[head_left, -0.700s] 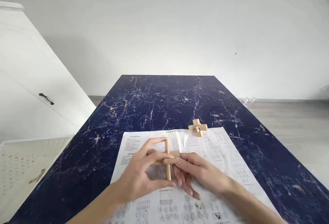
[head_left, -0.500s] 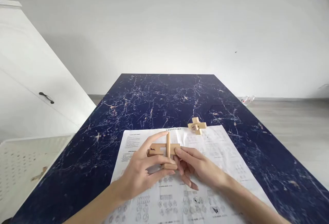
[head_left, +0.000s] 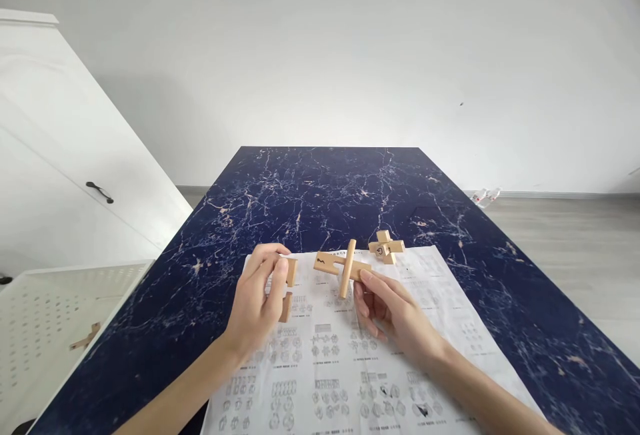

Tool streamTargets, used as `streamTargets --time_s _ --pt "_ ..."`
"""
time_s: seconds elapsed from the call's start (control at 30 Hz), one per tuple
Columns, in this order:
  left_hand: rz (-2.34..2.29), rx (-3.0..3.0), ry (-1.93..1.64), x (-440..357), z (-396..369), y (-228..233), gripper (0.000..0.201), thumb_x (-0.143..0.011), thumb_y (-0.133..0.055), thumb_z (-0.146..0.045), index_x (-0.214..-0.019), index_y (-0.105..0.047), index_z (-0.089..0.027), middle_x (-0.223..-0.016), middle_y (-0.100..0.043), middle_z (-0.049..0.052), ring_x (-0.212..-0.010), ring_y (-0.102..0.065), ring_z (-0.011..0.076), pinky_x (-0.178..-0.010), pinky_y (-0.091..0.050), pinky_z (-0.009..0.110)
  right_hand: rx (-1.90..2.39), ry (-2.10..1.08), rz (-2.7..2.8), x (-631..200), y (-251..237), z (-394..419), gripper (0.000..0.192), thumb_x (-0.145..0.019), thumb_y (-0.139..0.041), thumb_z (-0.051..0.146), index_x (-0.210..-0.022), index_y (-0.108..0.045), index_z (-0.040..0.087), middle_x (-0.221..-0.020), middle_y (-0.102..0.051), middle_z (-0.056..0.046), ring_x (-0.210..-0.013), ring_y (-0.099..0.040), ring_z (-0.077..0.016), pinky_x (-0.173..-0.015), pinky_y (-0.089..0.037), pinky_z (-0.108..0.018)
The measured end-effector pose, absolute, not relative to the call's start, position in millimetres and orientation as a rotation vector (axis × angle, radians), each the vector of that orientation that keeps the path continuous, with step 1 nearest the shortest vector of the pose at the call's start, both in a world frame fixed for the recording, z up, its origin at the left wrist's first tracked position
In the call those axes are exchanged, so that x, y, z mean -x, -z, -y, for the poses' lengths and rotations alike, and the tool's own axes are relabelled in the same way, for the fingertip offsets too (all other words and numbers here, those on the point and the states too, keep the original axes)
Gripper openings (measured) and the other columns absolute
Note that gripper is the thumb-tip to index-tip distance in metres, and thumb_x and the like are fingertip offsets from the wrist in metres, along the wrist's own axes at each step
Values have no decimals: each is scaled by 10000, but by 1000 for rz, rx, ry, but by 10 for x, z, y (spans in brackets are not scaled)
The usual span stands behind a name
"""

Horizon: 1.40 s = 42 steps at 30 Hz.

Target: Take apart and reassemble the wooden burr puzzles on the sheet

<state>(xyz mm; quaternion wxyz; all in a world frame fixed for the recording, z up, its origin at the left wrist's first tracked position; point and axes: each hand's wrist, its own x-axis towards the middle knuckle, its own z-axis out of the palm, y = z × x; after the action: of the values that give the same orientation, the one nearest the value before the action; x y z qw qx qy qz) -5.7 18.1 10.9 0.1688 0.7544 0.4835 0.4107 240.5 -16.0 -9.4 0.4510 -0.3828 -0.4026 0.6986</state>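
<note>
My right hand pinches the right end of two crossed wooden puzzle pieces. One is a flat slotted bar with a dark squiggle on its left end; the other stands across it through the slot. Over the left part of the sheet, my left hand is closed on another wooden puzzle piece. Two ends of it stick out to the right of the fingers, while its middle is hidden. Beneath both hands lies a printed instruction sheet with rows of small diagrams.
An assembled wooden cross with a dark mark stands at the sheet's top edge. The dark blue marbled table extends toward the wall. At lower left, a white perforated basket has wooden pieces in it, near a white cabinet.
My hands have moved apart. The left hand has come away leftward with one puzzle piece, and the crossed pieces now tilt in my right hand alone.
</note>
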Motion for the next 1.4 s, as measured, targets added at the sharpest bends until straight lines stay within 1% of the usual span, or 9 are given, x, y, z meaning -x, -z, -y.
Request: streamTargets --time_s 0.3,0.4,0.5,0.6,0.7,0.77,0.97,1.2,1.4 --pt "-1668 -2420 -788 190 -294 101 443 -1141 -369 -381 -866 -656 -185 -1373 -560 176 -1348 -492 405 -1091 -439 690 930 -1713 1150 -2412 92 196 475 -1096 -542 590 -823 -605 206 -670 -571 19 -498 -473 -102 -513 -366 -279" --pt "-1694 -2430 -859 187 -292 109 262 -1123 -422 -345 -1120 -625 -180 -1411 -545 197 -1360 -501 408 -1097 -452 702 950 -1708 1211 -2406 55 210 494 -1100 -519 610 -816 -591 212 -646 -565 19 -493 -460 -106 -517 -345 -291" --pt "-1468 -2409 -1020 153 -232 46 295 -1122 -428 -278 -1406 -488 -227 -1505 -508 167 -1438 -485 340 -1193 -438 634 994 -1700 1284 -2395 21 231 515 -1092 -515 634 -802 -581 214 -630 -555 18 -502 -466 -114 -530 -349 -300" --pt "-1025 -2400 -989 105 -124 -23 520 -1081 -512 -358 -1568 -346 -279 -1635 -408 155 -1535 -418 333 -1258 -417 596 1030 -1688 1384 -2385 5 253 530 -1093 -511 637 -793 -592 208 -635 -552 11 -542 -490 -129 -570 -394 -305" --pt "-728 -2389 -813 61 -24 -56 1051 -916 -754 -610 -1695 -124 -291 -1726 -308 184 -1599 -335 414 -1292 -366 654 1012 -1678 1501 -2386 -6 273 554 -1095 -491 650 -788 -596 202 -643 -569 -1 -574 -513 -140 -603 -428 -310" --pt "-762 -2357 -735 40 17 -64 1228 -833 -853 -662 -1710 -59 -335 -1732 -335 182 -1591 -364 431 -1296 -339 691 978 -1674 1564 -2391 -18 283 568 -1096 -479 655 -777 -599 200 -643 -584 -9 -576 -520 -144 -608 -431 -312" --pt "-872 -2401 -730 34 42 -57 1042 -856 -906 -487 -1647 -234 -399 -1586 -559 115 -1483 -537 378 -1317 -294 695 959 -1682 1621 -2376 -53 293 574 -1107 -450 626 -732 -592 217 -618 -586 -12 -548 -498 -145 -587 -395 -319" --pt "-947 -2329 -880 35 30 -97 953 -798 -937 -450 -1573 -389 -363 -1480 -620 104 -1351 -629 352 -1149 -554 526 1049 -1659 1421 -2435 29 276 566 -1089 -505 591 -648 -537 239 -505 -463 32 -497 -393 -139 -568 -326 -327" --pt "-1060 -2218 -996 171 -151 -188 835 -776 -926 -400 -1485 -492 -326 -1435 -641 100 -1305 -653 344 -1123 -559 533 1089 -1482 1171 -2611 152 179 551 -1085 -500 558 -629 -472 250 -538 -432 32 -506 -347 -148 -536 -293 -330"
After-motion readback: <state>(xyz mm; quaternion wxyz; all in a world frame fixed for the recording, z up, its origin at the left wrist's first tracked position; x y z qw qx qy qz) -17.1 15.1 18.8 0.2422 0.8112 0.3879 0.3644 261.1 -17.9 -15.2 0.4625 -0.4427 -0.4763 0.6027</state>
